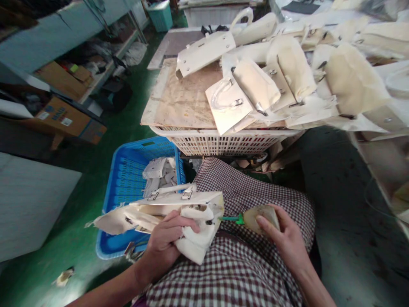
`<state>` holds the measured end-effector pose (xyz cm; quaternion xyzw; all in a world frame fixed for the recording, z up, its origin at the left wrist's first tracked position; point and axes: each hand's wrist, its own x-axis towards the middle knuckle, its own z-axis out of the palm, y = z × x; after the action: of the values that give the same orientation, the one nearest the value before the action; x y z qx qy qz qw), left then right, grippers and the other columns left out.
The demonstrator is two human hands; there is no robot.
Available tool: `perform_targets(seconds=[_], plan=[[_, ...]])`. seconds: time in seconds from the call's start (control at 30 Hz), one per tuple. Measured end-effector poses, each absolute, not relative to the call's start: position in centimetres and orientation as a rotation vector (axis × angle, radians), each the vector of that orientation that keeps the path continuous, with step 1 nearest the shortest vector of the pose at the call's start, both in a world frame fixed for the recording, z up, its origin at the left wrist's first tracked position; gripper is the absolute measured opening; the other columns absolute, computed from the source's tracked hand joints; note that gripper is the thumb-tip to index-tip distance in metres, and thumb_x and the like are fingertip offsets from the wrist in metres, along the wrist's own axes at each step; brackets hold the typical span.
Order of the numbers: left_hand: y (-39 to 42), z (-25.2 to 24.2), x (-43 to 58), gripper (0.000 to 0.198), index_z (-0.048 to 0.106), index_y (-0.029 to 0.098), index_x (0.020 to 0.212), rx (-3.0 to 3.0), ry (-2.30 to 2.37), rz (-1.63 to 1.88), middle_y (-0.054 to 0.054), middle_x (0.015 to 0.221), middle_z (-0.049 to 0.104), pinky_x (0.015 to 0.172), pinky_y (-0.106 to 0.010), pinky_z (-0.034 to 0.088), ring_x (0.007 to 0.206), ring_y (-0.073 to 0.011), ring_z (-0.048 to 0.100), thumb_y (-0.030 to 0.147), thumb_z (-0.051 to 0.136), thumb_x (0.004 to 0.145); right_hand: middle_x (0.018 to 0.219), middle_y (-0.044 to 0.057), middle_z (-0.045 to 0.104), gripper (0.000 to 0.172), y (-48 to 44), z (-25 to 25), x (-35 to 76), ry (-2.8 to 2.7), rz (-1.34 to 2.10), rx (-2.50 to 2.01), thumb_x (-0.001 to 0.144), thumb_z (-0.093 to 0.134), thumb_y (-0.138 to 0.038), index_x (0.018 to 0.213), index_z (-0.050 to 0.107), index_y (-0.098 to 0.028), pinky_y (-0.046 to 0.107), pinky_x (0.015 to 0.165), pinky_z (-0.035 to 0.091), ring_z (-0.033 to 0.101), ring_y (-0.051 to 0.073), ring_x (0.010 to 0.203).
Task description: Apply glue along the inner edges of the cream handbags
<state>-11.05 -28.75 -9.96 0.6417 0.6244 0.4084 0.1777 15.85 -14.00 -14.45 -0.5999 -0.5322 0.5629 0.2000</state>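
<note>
A cream-white handbag (201,198) with metal buckles lies across my lap, its lining pulled outward. My left hand (166,236) grips the bag's folded white part, fingers wrapped over it. In my right hand (284,234) is a squeeze bottle (260,218) with a green collar and thin green nozzle. The nozzle points left, its tip at the bag's right end; whether it touches the surface I cannot tell. My thumb presses on the bottle's side. Beneath both hands is a checked apron (243,260).
A blue basket (116,170) with white pieces stands at left. Ahead, a board (182,98) rests on a white slatted crate (220,143), bearing several cream bags (230,102). More bags cover the table at right. Cardboard boxes (65,119) are on the left.
</note>
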Motion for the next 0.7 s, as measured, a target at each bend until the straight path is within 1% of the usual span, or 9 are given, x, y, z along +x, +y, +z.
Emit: perform_targets(seconds=[0.17, 0.3, 0.53, 0.63, 0.7], plan=[[-28.6, -10.0, -11.1, 0.029, 0.059, 0.017, 0.065, 1.835, 1.753, 1.163, 0.0, 0.084, 0.078, 0.072, -0.029, 0.05, 0.072, -0.0132, 0.07, 0.002, 0.062, 0.089, 0.095, 0.009, 0.072, 0.062, -13.7, -15.6, 15.6, -1.49, 1.439, -1.735, 0.064, 0.077, -0.061, 0.106, 0.063, -0.018, 0.041, 0.079, 0.055, 0.067, 0.03, 0.086], [-28.6, -10.1, -11.1, 0.03, 0.057, 0.018, 0.064, 1.832, 1.757, 1.164, 0.0, 0.085, 0.078, 0.073, -0.029, 0.049, 0.073, -0.0132, 0.069, 0.001, 0.061, 0.089, 0.096, 0.01, 0.073, 0.062, -13.9, -15.7, 15.9, -1.488, 1.474, -1.716, 0.064, 0.076, -0.062, 0.106, 0.063, -0.018, 0.04, 0.078, 0.055, 0.067, 0.03, 0.088], [-28.6, -10.3, -11.1, 0.026, 0.06, 0.018, 0.067, 1.828, 1.752, 1.168, 0.0, 0.086, 0.077, 0.072, -0.028, 0.049, 0.074, -0.0129, 0.066, 0.004, 0.065, 0.089, 0.092, 0.008, 0.073, 0.061, -14.4, -14.7, 16.3, -1.433, 1.603, -1.684, 0.066, 0.077, -0.062, 0.106, 0.064, -0.018, 0.036, 0.072, 0.056, 0.068, 0.028, 0.083], [-28.7, -10.4, -11.2, 0.027, 0.059, 0.017, 0.066, 1.818, 1.748, 1.161, 0.0, 0.086, 0.077, 0.072, -0.028, 0.049, 0.074, -0.013, 0.066, 0.003, 0.065, 0.088, 0.091, 0.009, 0.073, 0.059, -14.3, -15.0, 15.9, -1.472, 1.581, -1.684, 0.067, 0.075, -0.062, 0.105, 0.064, -0.018, 0.038, 0.074, 0.056, 0.067, 0.029, 0.084], [-28.8, -10.4, -11.2, 0.028, 0.058, 0.017, 0.065, 1.817, 1.753, 1.161, 0.001, 0.086, 0.077, 0.074, -0.028, 0.049, 0.074, -0.0128, 0.066, 0.002, 0.064, 0.088, 0.093, 0.01, 0.072, 0.061, -14.2, -15.4, 15.8, -1.48, 1.52, -1.718, 0.066, 0.075, -0.062, 0.106, 0.063, -0.018, 0.04, 0.077, 0.055, 0.067, 0.03, 0.086]])
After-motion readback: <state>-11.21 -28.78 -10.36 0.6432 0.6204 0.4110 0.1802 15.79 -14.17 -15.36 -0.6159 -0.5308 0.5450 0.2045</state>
